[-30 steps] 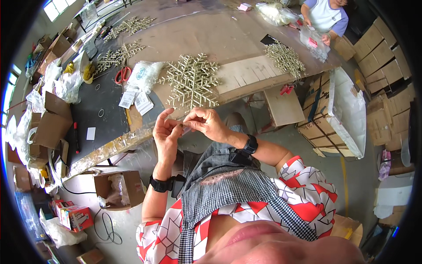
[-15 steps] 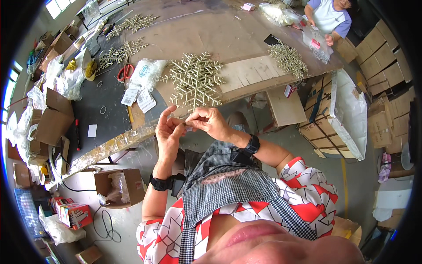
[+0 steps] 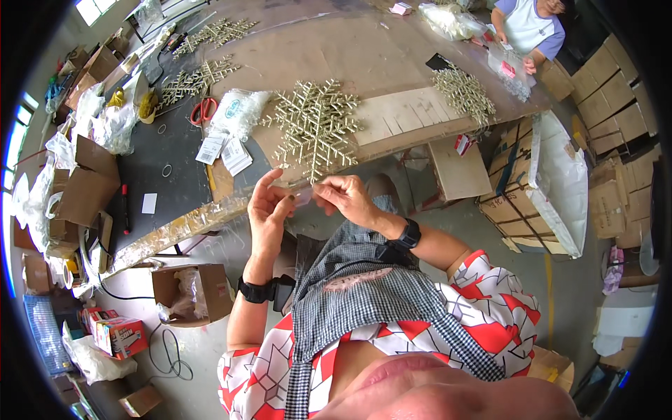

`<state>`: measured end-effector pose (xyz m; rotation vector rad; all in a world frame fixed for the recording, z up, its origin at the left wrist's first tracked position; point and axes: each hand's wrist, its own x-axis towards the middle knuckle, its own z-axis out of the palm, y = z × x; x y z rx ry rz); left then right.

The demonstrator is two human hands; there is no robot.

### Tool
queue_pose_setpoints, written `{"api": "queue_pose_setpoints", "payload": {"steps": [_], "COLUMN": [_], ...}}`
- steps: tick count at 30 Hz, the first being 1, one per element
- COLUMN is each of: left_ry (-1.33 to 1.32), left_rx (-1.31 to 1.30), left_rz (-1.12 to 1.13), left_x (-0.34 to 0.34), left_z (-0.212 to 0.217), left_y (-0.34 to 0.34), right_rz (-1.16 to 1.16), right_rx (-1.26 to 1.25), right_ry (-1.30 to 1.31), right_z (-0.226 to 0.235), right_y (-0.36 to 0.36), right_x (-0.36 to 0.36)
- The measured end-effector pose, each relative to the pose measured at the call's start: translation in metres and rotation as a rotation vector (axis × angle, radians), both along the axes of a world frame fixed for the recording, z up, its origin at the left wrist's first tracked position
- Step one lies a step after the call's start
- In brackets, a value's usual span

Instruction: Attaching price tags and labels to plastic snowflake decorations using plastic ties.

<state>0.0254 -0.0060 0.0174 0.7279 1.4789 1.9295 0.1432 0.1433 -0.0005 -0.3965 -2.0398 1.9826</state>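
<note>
A small clear plastic piece (image 3: 302,196), perhaps a little bag, is stretched between my two hands just off the table's front edge. My left hand (image 3: 267,213) pinches one end between thumb and a finger, its index finger raised. The fingertips of my right hand (image 3: 348,199) are closed at the other end. Just beyond my hands, several glittery gold snowflake ornaments (image 3: 316,122) lie in a pile, their lowest tip close to my right fingertips. Left of them are a clear bag of small plastic pieces (image 3: 238,112) and white cards (image 3: 236,155).
Red-handled scissors (image 3: 204,110), a red marker (image 3: 125,210) and an open carton (image 3: 87,183) are on the table's left. More gold snowflakes (image 3: 465,94) lie at the right. A co-worker (image 3: 530,31) works at the far right. A strapped carton stack (image 3: 521,185) stands on the floor.
My right hand has moved a little right, away from my left, and the clear plastic now shows stretched between them. The view has shifted slightly.
</note>
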Motion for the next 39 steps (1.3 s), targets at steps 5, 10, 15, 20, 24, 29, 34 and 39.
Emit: {"api": "queue_pose_setpoints", "payload": {"steps": [5,10,15,20,24,29,34,39], "left_ry": [-0.034,0.007,0.176,0.545,0.522,0.386,0.136,0.100], "left_rx": [0.098,0.058,-0.021,-0.109,-0.152,0.041,0.038,-0.057], "left_rz": [-0.143,-0.288,-0.403,-0.461,-0.493,-0.375,-0.179,0.031], "left_x": [0.001,0.014,0.016,0.024,0.026,0.018,0.007,-0.011], "left_z": [0.002,0.009,0.013,0.024,0.024,0.017,-0.005,-0.027], "left_y": [-0.005,-0.007,-0.016,-0.013,-0.014,-0.010,-0.006,-0.004], "right_rz": [0.128,0.036,0.055,0.080,0.083,0.047,-0.322,-0.614], "right_rx": [-0.301,-0.860,-1.066,-1.086,-0.862,-0.527,-0.350,-0.140], "right_ry": [-0.079,0.020,0.145,0.086,0.133,0.292,0.325,0.110], "right_z": [-0.018,-0.006,-0.008,0.008,0.022,0.050,0.058,0.047], "right_y": [0.000,-0.004,0.009,0.006,0.006,0.027,0.104,0.199], "right_x": [-0.005,-0.026,-0.033,-0.029,-0.023,-0.001,0.076,0.181]}}
